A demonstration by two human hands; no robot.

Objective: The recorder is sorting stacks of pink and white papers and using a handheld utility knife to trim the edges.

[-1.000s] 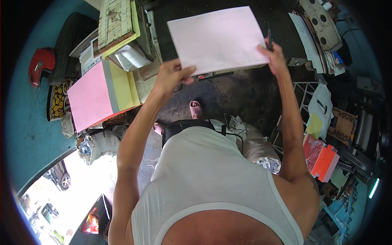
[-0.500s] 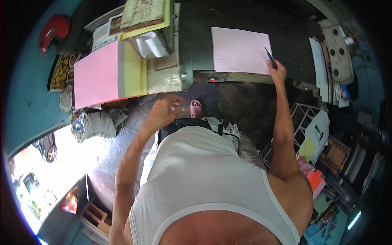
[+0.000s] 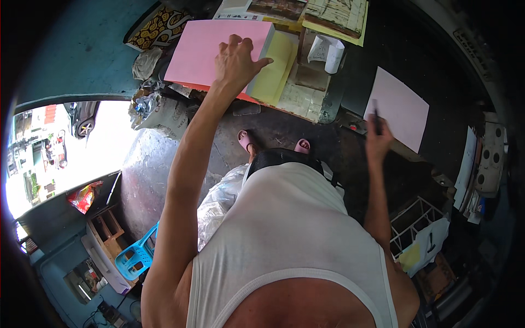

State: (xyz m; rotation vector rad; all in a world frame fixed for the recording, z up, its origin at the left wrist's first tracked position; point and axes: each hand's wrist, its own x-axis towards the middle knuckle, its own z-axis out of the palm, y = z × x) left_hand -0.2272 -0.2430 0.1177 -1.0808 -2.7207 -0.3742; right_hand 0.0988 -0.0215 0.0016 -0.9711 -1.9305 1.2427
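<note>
My left hand [image 3: 236,63], fingers spread, is over the top of a thick pink paper stack [image 3: 191,52]; whether the fingertips press on it I cannot tell. Beside its right edge lie yellow sheets [image 3: 278,65]. My right hand [image 3: 378,143] is closed around a slim black pen-like tool [image 3: 376,120], blurred by motion. That hand is at the near left edge of a single pale pink sheet [image 3: 403,106] on the dark tabletop [image 3: 437,76].
A curled white paper [image 3: 332,54] and a worn board [image 3: 336,16] are right of the stacks. Below the table edge sits a crumpled bag [image 3: 167,117]. A blue plastic stool [image 3: 135,259] stands at lower left, a white metal rack [image 3: 413,218] at right.
My left hand has risen from beside my waist to the pink stack. My right hand has drawn back from the pink sheet's right side, still holding the tool. The view has turned left.
</note>
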